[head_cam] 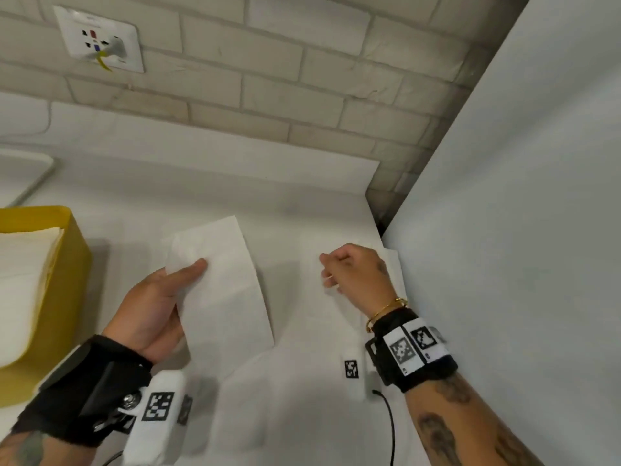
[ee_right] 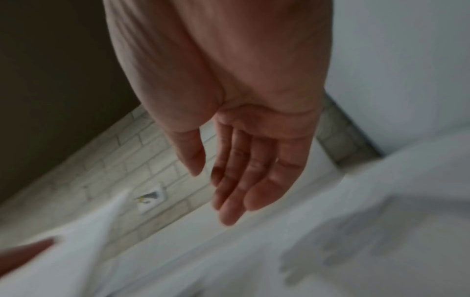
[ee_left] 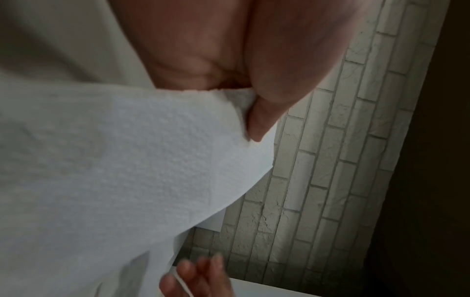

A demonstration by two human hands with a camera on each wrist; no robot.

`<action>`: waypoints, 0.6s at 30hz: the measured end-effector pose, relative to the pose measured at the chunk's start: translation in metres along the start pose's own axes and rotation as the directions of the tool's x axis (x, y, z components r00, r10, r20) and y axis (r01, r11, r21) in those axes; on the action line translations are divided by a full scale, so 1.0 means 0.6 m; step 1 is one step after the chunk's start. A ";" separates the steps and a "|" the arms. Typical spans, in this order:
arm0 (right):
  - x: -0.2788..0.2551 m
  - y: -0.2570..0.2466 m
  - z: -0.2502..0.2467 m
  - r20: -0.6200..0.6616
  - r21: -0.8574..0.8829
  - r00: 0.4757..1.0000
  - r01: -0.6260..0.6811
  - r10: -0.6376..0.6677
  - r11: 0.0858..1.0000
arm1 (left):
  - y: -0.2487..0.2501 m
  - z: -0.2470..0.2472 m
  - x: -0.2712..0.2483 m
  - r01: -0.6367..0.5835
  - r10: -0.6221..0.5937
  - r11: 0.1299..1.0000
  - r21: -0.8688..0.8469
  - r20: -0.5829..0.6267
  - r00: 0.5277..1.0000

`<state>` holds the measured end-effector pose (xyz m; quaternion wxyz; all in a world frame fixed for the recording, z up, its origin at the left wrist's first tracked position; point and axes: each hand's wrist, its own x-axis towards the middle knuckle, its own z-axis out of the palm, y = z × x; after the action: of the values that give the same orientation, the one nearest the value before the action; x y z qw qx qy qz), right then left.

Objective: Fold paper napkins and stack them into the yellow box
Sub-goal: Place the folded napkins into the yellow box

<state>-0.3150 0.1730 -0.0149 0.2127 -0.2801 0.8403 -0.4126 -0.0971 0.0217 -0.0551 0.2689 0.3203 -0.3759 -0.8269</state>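
My left hand (head_cam: 188, 274) holds a long folded white napkin (head_cam: 221, 290) above the white table, thumb on top and fingers hidden beneath. In the left wrist view the thumb (ee_left: 259, 120) pinches the napkin (ee_left: 127, 160) at its edge. The yellow box (head_cam: 72, 264) stands at the left edge with white napkins (head_cam: 23, 280) inside. My right hand (head_cam: 336, 270) hovers over loose white napkins (head_cam: 394, 267) near the right wall. Its fingers (ee_right: 241, 180) hang relaxed and hold nothing.
A white side panel (head_cam: 504, 230) rises close on the right. A brick wall (head_cam: 268, 95) with a socket (head_cam: 100, 42) runs along the back. A white tray (head_cam: 27, 173) lies behind the box. A black cable (head_cam: 389, 422) trails near my right wrist.
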 end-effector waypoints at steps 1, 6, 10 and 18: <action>0.023 0.009 -0.021 -0.045 -0.121 0.999 -0.034 0.029 0.992 | 0.002 0.002 -0.001 0.002 -0.002 1.000 -0.005 0.000 1.000; 0.089 0.028 -0.056 -0.051 -0.612 0.955 -0.260 0.291 0.747 | -0.001 0.021 -0.009 0.038 -0.038 0.999 -0.014 0.003 0.999; 0.102 0.039 -0.036 -0.022 -0.723 0.946 -0.237 0.322 0.648 | -0.003 0.028 -0.013 0.057 -0.056 0.998 -0.015 0.010 0.998; 0.109 0.049 -0.005 -0.075 -0.642 0.947 -0.286 0.312 0.711 | 0.007 0.012 -0.017 0.039 -0.040 0.998 -0.048 -0.027 0.999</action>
<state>-0.3746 0.1474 -0.0450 0.1835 -0.2044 0.9601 -0.0529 -0.0948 0.0295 -0.0450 0.2652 0.3329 -0.3460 -0.8362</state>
